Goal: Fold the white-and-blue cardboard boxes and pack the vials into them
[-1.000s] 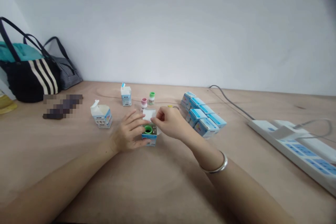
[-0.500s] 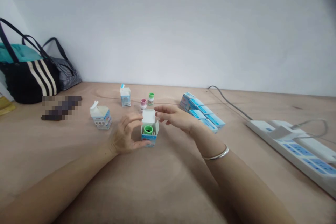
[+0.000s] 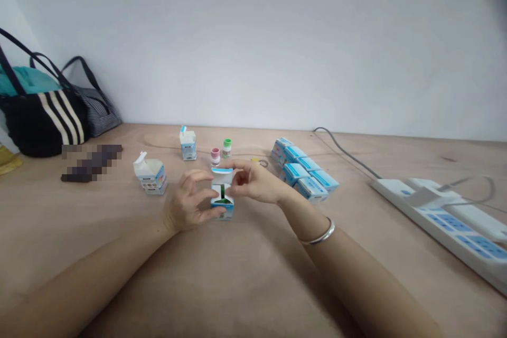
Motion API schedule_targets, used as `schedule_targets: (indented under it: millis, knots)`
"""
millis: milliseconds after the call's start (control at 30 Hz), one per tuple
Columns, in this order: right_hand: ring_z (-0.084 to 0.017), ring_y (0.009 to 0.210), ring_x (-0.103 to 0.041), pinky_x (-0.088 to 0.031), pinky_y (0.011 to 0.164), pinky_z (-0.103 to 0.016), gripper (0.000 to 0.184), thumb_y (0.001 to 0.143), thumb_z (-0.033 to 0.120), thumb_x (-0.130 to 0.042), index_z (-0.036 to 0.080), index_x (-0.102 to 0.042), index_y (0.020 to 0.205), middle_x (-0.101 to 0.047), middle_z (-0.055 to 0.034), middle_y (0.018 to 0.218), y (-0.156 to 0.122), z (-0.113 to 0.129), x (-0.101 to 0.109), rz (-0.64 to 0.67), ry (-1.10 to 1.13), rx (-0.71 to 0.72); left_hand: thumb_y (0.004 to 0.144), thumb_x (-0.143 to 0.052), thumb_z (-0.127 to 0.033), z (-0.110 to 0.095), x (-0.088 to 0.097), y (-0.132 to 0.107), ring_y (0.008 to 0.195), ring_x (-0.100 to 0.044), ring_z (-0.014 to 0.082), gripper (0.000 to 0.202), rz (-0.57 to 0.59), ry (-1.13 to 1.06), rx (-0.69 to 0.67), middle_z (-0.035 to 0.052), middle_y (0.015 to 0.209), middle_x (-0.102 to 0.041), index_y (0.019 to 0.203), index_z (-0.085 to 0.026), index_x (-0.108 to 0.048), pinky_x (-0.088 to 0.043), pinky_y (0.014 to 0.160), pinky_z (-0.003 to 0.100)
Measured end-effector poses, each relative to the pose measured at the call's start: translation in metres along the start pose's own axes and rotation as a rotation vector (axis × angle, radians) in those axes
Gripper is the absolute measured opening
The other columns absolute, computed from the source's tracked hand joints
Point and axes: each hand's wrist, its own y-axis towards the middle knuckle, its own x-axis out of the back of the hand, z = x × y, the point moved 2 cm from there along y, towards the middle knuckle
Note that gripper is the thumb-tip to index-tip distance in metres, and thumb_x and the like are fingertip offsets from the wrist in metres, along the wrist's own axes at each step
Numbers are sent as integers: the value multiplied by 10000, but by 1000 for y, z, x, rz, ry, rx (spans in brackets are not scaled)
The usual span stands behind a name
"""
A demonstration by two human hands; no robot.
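A small white and blue carton stands on the wooden table between my hands. A green-capped bottle shows through the gap in its top. My left hand grips the carton's left side with thumb and fingers. My right hand pinches the carton's top flaps, which are folded partly over the opening. A silver bangle sits on my right wrist.
Two open cartons stand to the left and behind. A pink-capped bottle and a green-capped bottle stand behind. Several closed blue cartons lie to the right. Power strips at right, bags at far left.
The carton's lid stood open with the green cap plainly showing; now my right hand has come back and folded the flaps over it. My left hand kept its hold.
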Motion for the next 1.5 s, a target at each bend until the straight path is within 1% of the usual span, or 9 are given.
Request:
schedule_targets:
  millis: [200,300,433,633,833,967,1067,1300,1500]
  knots:
    - [-83,601,-570,-447,554,-204,345,644,131,-670,166,-622,984,-652,-15,899,-5,15,-5,21,-244,138,618,-778,-430,2,-1,-4,1058,-561,251,569,-57,-87,76,97,1138,-518,1036,-219,-455,-511,877,446]
    - [-94,646,-577,-461,587,-208,246,699,211,-680,165,-661,940,-667,-31,917,-7,24,-6,42,-331,209,631,-777,-407,2,-3,-6,1070,-569,250,616,-36,-135,92,106,1145,-529,1099,-220,-422,-510,891,458]
    - [-84,609,-548,-424,565,-200,195,777,287,-642,166,-700,919,-674,-38,850,-8,26,-5,50,-445,242,662,-756,-400,4,-3,-6,1103,-559,258,572,33,-134,101,98,1110,-557,1104,-223,-439,-503,916,461]
    - [-82,570,-507,-367,556,-199,76,745,226,-678,151,-689,744,-618,-6,688,-7,23,-7,37,-612,283,677,-745,-362,5,-3,-7,1016,-594,223,465,48,-147,73,102,1146,-490,1044,-200,-509,-534,874,393]
    - [-172,883,-563,-416,780,-284,140,710,285,-722,160,-660,709,-592,-78,992,-7,22,-8,121,-691,402,728,-691,-287,1,-2,-5,992,-594,203,219,86,-118,66,89,1149,-491,906,-205,-595,-529,879,372]
    - [-182,827,-552,-415,701,-272,299,632,256,-761,166,-588,859,-586,-67,952,-7,21,-15,153,-780,281,780,-597,-217,1,0,-5,1061,-561,225,137,109,-121,79,101,1157,-504,916,-197,-599,-505,906,388]
    - [-170,726,-548,-371,635,-255,248,698,232,-685,166,-547,893,-606,-40,826,-7,19,-16,107,-882,183,808,-536,-198,3,1,-7,1071,-550,227,194,125,-112,96,113,1170,-502,999,-189,-566,-490,920,400]
    - [-262,854,-586,-354,753,-329,223,825,268,-515,115,-523,988,-623,-152,953,-1,5,37,-481,-1325,-167,795,-582,-215,2,-3,-7,1029,-561,207,209,129,-92,98,112,1144,-499,998,-183,-545,-493,909,382]
    - [-299,938,-596,-359,846,-410,282,830,172,-484,71,-500,1093,-620,-188,986,-3,-20,65,-654,-1413,-502,794,-592,-223,3,-7,-9,1053,-554,206,154,185,-105,91,110,1162,-496,943,-188,-572,-493,919,383]
